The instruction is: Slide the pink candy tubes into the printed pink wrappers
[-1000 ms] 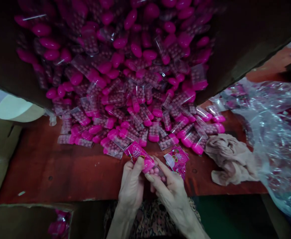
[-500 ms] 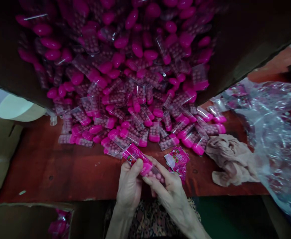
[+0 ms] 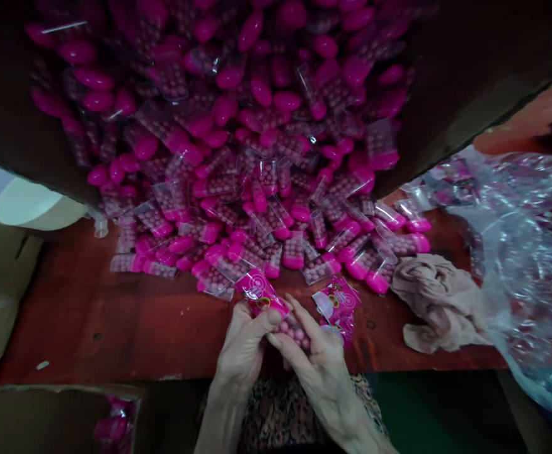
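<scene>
Just over the front of the table, both hands meet on one small clear container [image 3: 295,329] of pink balls. A printed pink sleeve [image 3: 258,291] covers its pink cap end. My left hand [image 3: 239,345] pinches the sleeve, thumb on top near its lower edge. My right hand [image 3: 322,354] grips the clear end between thumb and fingers. The fingers underneath are hidden. Right of the hands, several flat printed pink sleeves [image 3: 336,301] lie on the table. Beyond the hands is a large heap of similar pink-capped containers [image 3: 250,255].
The heap spills from a dark open box [image 3: 450,94] onto the red-brown table [image 3: 129,328]. A crumpled beige cloth [image 3: 439,299] and a clear plastic bag [image 3: 531,277] lie at right. A pale round tub [image 3: 34,205] stands left. Below left, a cardboard box [image 3: 53,416] holds pink items.
The sleeve has slid down over the container's pink cap, which showed bare before. My left thumb has moved down and right along with it. My right hand keeps its grip.
</scene>
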Available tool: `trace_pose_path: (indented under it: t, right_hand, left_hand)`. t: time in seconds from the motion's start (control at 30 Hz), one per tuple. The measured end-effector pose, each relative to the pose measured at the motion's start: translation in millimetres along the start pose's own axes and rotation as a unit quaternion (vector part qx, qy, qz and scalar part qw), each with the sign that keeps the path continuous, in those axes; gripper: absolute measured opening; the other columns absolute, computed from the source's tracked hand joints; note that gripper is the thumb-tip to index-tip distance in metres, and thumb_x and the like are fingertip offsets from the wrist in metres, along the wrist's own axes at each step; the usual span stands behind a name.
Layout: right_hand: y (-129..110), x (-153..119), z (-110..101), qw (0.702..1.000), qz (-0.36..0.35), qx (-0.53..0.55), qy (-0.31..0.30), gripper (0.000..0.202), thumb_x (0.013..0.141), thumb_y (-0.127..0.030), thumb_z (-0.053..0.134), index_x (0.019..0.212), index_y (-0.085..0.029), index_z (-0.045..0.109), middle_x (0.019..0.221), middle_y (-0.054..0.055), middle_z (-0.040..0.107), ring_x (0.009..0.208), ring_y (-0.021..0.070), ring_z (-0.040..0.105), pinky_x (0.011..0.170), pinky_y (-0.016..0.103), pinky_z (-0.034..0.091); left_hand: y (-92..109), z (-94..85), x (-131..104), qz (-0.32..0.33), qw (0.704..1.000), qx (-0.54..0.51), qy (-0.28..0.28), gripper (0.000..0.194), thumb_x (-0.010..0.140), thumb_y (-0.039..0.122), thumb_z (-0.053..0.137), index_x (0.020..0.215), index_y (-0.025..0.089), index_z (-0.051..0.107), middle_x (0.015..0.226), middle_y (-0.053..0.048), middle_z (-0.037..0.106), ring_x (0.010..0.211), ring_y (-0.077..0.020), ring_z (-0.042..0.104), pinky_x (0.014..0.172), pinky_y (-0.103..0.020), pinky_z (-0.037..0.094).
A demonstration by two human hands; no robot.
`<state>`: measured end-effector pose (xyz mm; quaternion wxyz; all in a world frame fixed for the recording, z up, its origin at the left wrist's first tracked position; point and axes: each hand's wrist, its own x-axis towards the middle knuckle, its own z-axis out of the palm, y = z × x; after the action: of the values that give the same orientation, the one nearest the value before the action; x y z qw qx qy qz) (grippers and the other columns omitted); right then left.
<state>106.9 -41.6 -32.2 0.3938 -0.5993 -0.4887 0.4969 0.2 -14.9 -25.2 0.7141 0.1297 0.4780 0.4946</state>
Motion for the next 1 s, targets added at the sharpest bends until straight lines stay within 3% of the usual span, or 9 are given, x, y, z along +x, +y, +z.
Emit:
trace_pose_path:
  t: [0.17, 0.23, 0.37, 0.5, 0.63, 0.77, 0.83, 1.0]
  right_hand:
    - [-2, 6, -1, 0.981, 0.099, 0.151, -0.074, 0.050, 0.084, -0.038, 0.056, 0.125, -0.011, 0.052, 0.047, -0.008, 0.043, 0.038, 0.0064, 0.038, 0.037, 0.018, 0.034]
    - [-3, 6, -1, 0.984, 0.092, 0.140, -0.067, 0.052, 0.081, -0.038, 0.058, 0.124, -0.010, 0.053, 0.049, -0.007, 0.046, 0.040, 0.0068, 0.040, 0.039, 0.018, 0.037]
    - [-3, 1, 0, 0.996, 0.070, 0.051, 0.014, 0.053, 0.078, -0.036, 0.059, 0.123, -0.009, 0.056, 0.055, -0.002, 0.058, 0.044, 0.0104, 0.050, 0.043, 0.022, 0.046]
    - [-2, -4, 1, 0.998, -0.001, -0.025, 0.057, 0.049, 0.079, -0.032, 0.056, 0.124, -0.010, 0.056, 0.071, 0.005, 0.071, 0.051, 0.0139, 0.061, 0.049, 0.023, 0.052]
    - [0, -8, 3, 0.993, -0.065, -0.056, 0.076, 0.049, 0.079, -0.030, 0.058, 0.124, -0.010, 0.056, 0.086, 0.009, 0.073, 0.061, 0.0163, 0.066, 0.056, 0.022, 0.055]
    - [3, -13, 4, 0.996, -0.006, 0.004, 0.087, 0.046, 0.083, -0.031, 0.057, 0.124, -0.012, 0.056, 0.059, 0.000, 0.066, 0.043, 0.0110, 0.056, 0.044, 0.019, 0.050]
    - [3, -14, 4, 0.995, 0.027, 0.050, 0.085, 0.045, 0.084, -0.033, 0.056, 0.125, -0.015, 0.055, 0.055, -0.002, 0.062, 0.040, 0.0093, 0.052, 0.041, 0.018, 0.047]
    - [1, -9, 7, 0.995, 0.021, 0.087, 0.036, 0.048, 0.087, -0.037, 0.052, 0.132, -0.020, 0.047, 0.087, 0.005, 0.071, 0.065, 0.0136, 0.065, 0.057, 0.022, 0.054]
  left_hand:
    - [-4, 6.6, -3, 0.009, 1.000, -0.018, -0.022, 0.019, 0.066, 0.030, 0.071, 0.067, 0.012, 0.068, 0.053, -0.002, 0.062, 0.043, -0.0115, 0.053, 0.042, -0.023, 0.045]
    - [-6, 9.0, -5, 0.008, 1.000, -0.009, -0.007, 0.019, 0.069, 0.028, 0.069, 0.059, 0.012, 0.065, 0.048, -0.001, 0.059, 0.037, -0.0092, 0.049, 0.036, -0.020, 0.040]
    - [-13, 10.5, -7, -0.004, 1.000, -0.006, 0.017, 0.020, 0.068, 0.030, 0.069, 0.059, 0.012, 0.064, 0.046, 0.002, 0.056, 0.033, -0.0065, 0.044, 0.031, -0.017, 0.034]
    - [-13, 10.7, -7, -0.019, 0.999, -0.024, 0.032, 0.021, 0.064, 0.032, 0.073, 0.064, 0.012, 0.066, 0.049, 0.002, 0.057, 0.038, -0.0056, 0.045, 0.036, -0.017, 0.036]
    - [-12, 14.4, -11, -0.023, 0.995, -0.061, 0.072, 0.020, 0.061, 0.029, 0.076, 0.063, 0.013, 0.064, 0.051, 0.002, 0.058, 0.045, -0.0062, 0.050, 0.046, -0.017, 0.041]
    - [-19, 17.9, -16, -0.040, 0.995, -0.068, 0.059, 0.022, 0.063, 0.032, 0.075, 0.063, 0.013, 0.062, 0.049, 0.002, 0.057, 0.041, -0.0051, 0.044, 0.040, -0.016, 0.034]
    - [-21, 17.3, -17, -0.042, 0.996, -0.062, 0.054, 0.025, 0.061, 0.034, 0.076, 0.067, 0.013, 0.064, 0.049, 0.003, 0.057, 0.038, -0.0050, 0.041, 0.037, -0.017, 0.032]
    - [-14, 12.9, -15, 0.000, 0.994, -0.077, 0.076, 0.026, 0.061, 0.035, 0.076, 0.073, 0.014, 0.066, 0.055, 0.001, 0.060, 0.044, -0.0064, 0.048, 0.039, -0.016, 0.035]
